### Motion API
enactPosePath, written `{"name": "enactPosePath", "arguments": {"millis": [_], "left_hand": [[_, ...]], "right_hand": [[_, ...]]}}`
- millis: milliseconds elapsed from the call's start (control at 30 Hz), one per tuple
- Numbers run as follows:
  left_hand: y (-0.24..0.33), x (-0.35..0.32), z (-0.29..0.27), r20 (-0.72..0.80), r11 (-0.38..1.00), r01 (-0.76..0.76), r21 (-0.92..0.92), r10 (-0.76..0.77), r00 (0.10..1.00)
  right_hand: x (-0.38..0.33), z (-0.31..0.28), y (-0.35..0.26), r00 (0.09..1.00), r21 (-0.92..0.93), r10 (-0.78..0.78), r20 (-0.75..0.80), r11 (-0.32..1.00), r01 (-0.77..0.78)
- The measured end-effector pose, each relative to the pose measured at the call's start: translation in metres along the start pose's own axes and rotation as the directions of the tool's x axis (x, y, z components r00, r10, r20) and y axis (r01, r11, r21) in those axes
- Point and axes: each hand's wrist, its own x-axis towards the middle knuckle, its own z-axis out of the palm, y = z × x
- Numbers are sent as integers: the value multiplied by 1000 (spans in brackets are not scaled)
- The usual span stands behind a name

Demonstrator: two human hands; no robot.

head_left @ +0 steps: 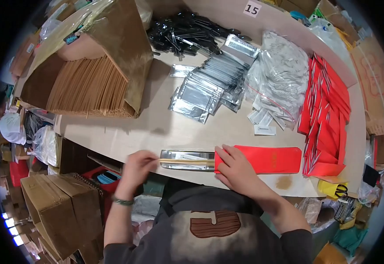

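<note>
Between the fingers of my left hand (138,170) is the left end of thin pale wooden chopsticks (181,162). The chopsticks lie across a shiny silver packet (168,155) with a small white packet (191,156) on it. Their right ends run into the mouth of a red paper sleeve (275,159), so that part is hidden. My right hand (237,170) grips the sleeve at its open left edge, fingers over the top. The sleeve lies flat along the table's near edge.
An open cardboard box of brown sticks (88,88) stands at the left. Farther back lie black plastic cutlery (183,33), fanned silver packets (214,83) and a clear bag of white packets (278,70). Red sleeves (326,119) are piled at the right, by the table's raised rim (352,101).
</note>
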Motion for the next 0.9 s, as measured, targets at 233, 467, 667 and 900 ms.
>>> {"name": "enactPosePath", "arguments": {"millis": [233,467,667,900], "left_hand": [[55,25,101,-303,909,-255,330,358,883],[100,10,105,100,666,-565,487,600,794],[82,42,72,218,544,-484,686,481,849],[90,27,99,476,978,-146,147,60,878]], "right_hand": [[9,19,-6,982,-43,182,-45,982,-184],[10,9,1,974,38,142,-177,990,-137],[-3,-104,33,1000,-186,-7,22,982,11],[-69,-112,78,917,-67,386,98,922,-381]]}}
